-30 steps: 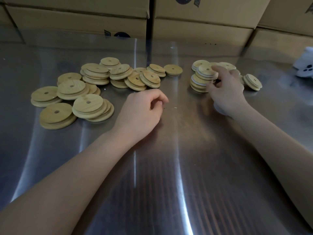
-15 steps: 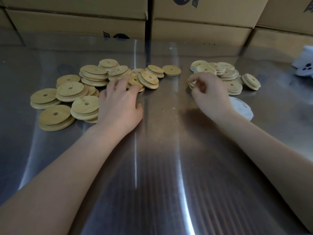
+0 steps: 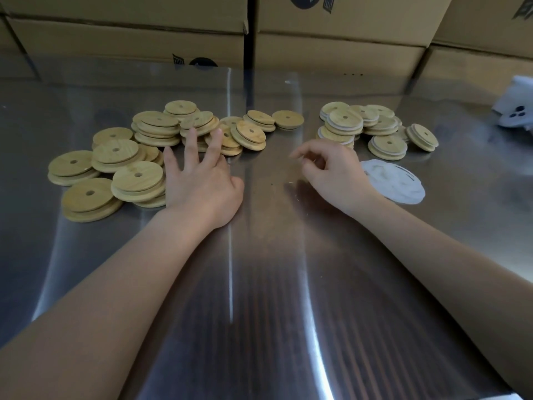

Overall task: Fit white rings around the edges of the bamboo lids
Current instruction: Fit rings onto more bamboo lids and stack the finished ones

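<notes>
The lids (image 3: pixel 138 177) of the left heap are coloured pale yellow-tan; faint wood grain is shown on them, and a dark hole is seen at each centre. White edging is carried by the right heap (image 3: pixel 344 119). The rings (image 3: pixel 398 186) are white. The table (image 3: pixel 274 298) is grey steel, streaked with bright reflections. The boxes (image 3: pixel 331 50) are brown, printed in black.

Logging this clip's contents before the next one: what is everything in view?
bare bamboo lids: some two dozen, tan, heaped left
ringed bamboo lids: about a dozen, tan with white edges, heaped right
white rings: one small pile, white, in front of the ringed lids
white object: one, far right edge, unclear
cardboard boxes: several, brown, behind
table: one, steel grey
left hand: fingers spread over bare lids
right hand: fingers curled, grip unclear
</notes>
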